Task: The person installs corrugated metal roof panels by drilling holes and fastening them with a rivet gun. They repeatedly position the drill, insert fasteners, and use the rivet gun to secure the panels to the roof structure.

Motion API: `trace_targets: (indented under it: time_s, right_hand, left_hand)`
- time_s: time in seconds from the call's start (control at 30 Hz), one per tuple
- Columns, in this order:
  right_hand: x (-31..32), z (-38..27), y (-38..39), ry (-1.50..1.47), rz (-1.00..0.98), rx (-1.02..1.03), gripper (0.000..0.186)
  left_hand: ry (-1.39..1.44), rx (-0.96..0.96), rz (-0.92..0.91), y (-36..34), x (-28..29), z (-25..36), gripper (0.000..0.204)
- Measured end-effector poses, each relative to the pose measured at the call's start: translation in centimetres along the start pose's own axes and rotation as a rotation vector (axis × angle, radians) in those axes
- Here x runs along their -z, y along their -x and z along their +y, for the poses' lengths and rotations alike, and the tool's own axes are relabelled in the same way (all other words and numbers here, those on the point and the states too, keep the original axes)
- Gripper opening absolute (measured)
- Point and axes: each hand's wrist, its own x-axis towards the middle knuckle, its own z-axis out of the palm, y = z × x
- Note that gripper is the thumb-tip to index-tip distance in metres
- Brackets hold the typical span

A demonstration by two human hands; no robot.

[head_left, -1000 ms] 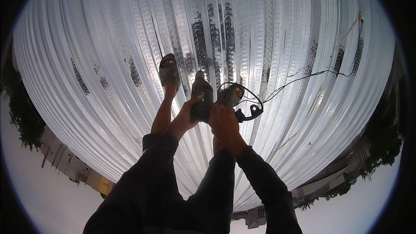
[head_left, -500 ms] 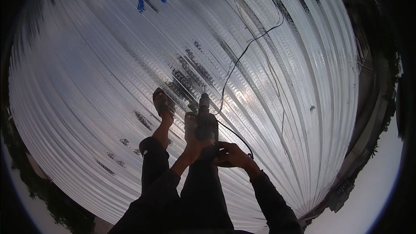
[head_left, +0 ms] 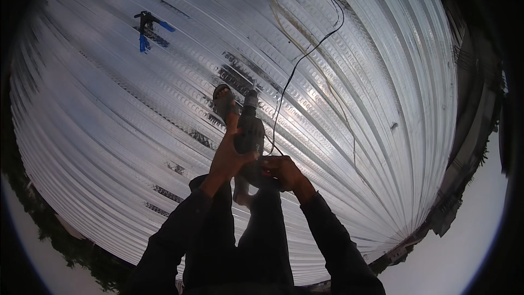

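A dark corded drill [head_left: 251,134] is held in front of my legs, its nose pointing away from me. My left hand [head_left: 229,155] is closed around the drill's body from the left side. At the rear end, my right hand [head_left: 285,172] is closed on the drill, its fingers curled; part of the grip is hidden behind them. From near the rear of the drill a black cord [head_left: 284,93] runs off across the roof toward the far right.
I am on a ribbed, silvery metal roof [head_left: 109,131]. A hand tool with blue handles [head_left: 146,28] lies at the far left. A pale cable [head_left: 333,90] stretches over the ribs on the right. One sandalled foot [head_left: 224,101] shows beyond my left hand.
Both hands have moved the drill away from me and slightly left. My legs have shifted, with one foot placed farther forward. The view has turned, so the blue-handled tool appears lower and farther left.
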Motion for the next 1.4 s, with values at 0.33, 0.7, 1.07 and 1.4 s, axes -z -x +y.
trace_targets:
  time_s: [0.33, 0.7, 1.07, 1.4]
  right_hand:
    - [3.8, -5.7, -4.6, -0.208, 0.038, -0.160, 0.019]
    - [13.8, -13.5, -5.9, -0.166, -0.022, -0.222, 0.015]
    - [25.4, -17.0, -8.5, 0.911, 0.070, 0.201, 0.062]
    - [27.2, -16.6, -13.8, 1.303, 0.445, 0.579, 0.053]
  left_hand:
    - [-0.068, 0.054, -0.037, -7.3, -1.7, 6.4, 0.114]
    - [0.007, 0.122, 0.211, -14.8, -9.1, 7.2, 0.081]
    - [0.349, 0.364, 0.135, -28.8, -17.7, 7.6, 0.045]
    - [0.084, 0.507, 0.128, -38.1, -17.3, 7.6, 0.041]
